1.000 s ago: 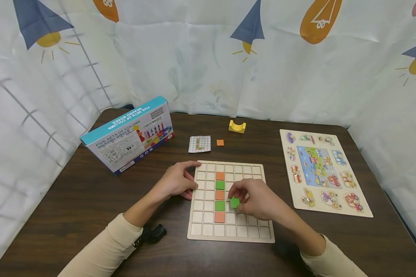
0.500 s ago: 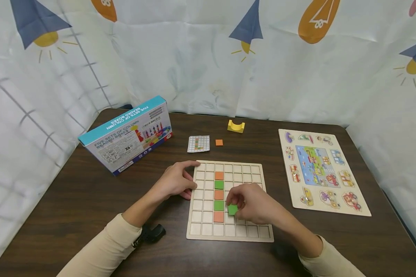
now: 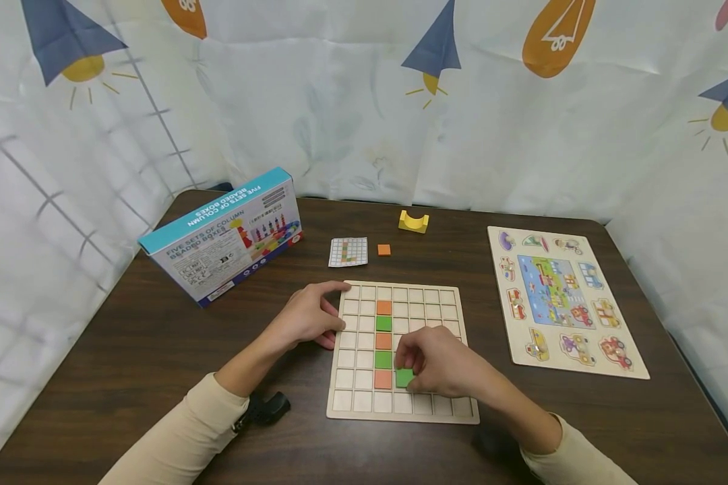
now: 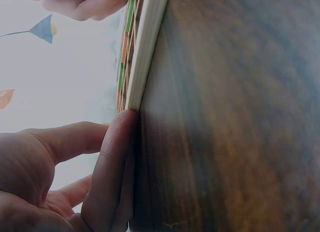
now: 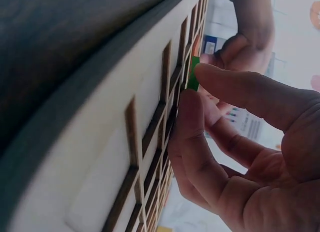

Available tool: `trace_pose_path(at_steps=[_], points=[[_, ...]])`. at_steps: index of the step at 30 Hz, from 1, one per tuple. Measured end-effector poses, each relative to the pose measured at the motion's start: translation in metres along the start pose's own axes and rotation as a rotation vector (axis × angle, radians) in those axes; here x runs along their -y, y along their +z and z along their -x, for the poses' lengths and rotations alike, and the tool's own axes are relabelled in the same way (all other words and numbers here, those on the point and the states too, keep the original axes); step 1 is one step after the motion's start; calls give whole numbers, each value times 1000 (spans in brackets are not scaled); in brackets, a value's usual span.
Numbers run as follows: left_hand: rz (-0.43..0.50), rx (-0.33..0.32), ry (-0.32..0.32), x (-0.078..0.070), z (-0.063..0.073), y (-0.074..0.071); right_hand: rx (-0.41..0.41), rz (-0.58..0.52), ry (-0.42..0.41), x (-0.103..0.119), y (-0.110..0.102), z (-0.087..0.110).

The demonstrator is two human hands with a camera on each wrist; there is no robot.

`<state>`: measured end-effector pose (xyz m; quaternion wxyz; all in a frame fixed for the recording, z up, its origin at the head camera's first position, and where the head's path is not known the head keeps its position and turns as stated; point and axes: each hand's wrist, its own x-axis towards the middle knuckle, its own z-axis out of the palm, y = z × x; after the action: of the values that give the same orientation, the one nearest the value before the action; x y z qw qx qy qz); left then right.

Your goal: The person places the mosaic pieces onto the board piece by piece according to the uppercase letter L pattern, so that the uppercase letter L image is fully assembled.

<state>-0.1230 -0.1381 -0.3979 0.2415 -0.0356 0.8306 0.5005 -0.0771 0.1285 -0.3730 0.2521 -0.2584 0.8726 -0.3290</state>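
Note:
A square wooden grid board (image 3: 352, 401) lies on the dark table, with a column of alternating orange tiles (image 3: 383, 342) and green tiles (image 3: 383, 360) in its cells. My right hand (image 3: 439, 362) pinches another green tile (image 3: 404, 378) between thumb and fingertips. That tile is just right of the column's lowest orange tile; in the right wrist view the pinched tile (image 5: 193, 74) is tilted at the grid surface. My left hand (image 3: 308, 314) rests along the board's left side, fingers extended, one reaching the far left corner. In the left wrist view a finger (image 4: 117, 137) touches the board's edge.
Behind the board lie a small pattern card (image 3: 348, 252), a loose orange tile (image 3: 384, 250) and a yellow arched block (image 3: 414, 222). A cardboard box (image 3: 224, 236) stands at the back left. To the right is a picture puzzle board (image 3: 567, 303).
My right hand has moved slightly toward me with the green tile, bringing it down from beside the upper green cells to beside the lowest orange tile. The left hand stays put.

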Motion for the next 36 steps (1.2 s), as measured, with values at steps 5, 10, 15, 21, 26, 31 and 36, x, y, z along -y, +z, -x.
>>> trace_pose_path(at_steps=[5,10,15,21,26,31,36], points=[[4,-3,-2,0,-1,0,-2,8,3,-1,3,-1],[3,-2,4,0,-1,0,5,16,12,-1,4,-2],[3,0,10,1,0,0,6,25,16,-1,5,-2],[2,0,5,0,1,0,1,21,17,-1,7,-3],[4,-3,-3,0,1,0,-5,34,8,-2,8,-4],[10,-4,-2,0,1,0,-3,30,5,-3,8,-5],[5,-1,5,0,1,0,-1,26,-7,-4,6,-4]])
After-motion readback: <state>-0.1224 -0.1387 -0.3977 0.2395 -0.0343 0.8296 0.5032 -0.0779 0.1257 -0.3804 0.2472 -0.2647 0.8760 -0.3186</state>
